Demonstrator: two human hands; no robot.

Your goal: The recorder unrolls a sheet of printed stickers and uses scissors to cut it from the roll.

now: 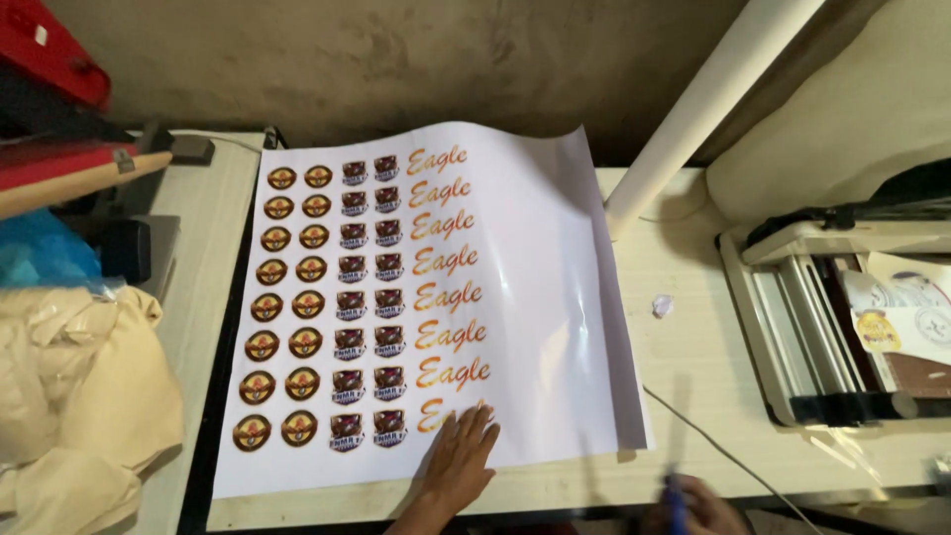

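A large white printed sheet (535,297) lies on the pale worktable (693,347), its far edge curling up against the wall. It carries columns of round brown badges, dark shield emblems and orange script words. My left hand (459,458) rests flat on the sheet's near edge, fingers spread, pressing on the lowest script word. At the bottom edge my right hand (698,503) is blurred and closed around a thin blue tool (675,495), off the sheet to its right.
A white paper roll (693,109) leans against the wall. A laminator-like machine (822,327) with printed sheets stands at right. A thin cable (723,451) crosses the table. Cream cloth (79,396), blue plastic and a wooden handle (69,183) lie at left.
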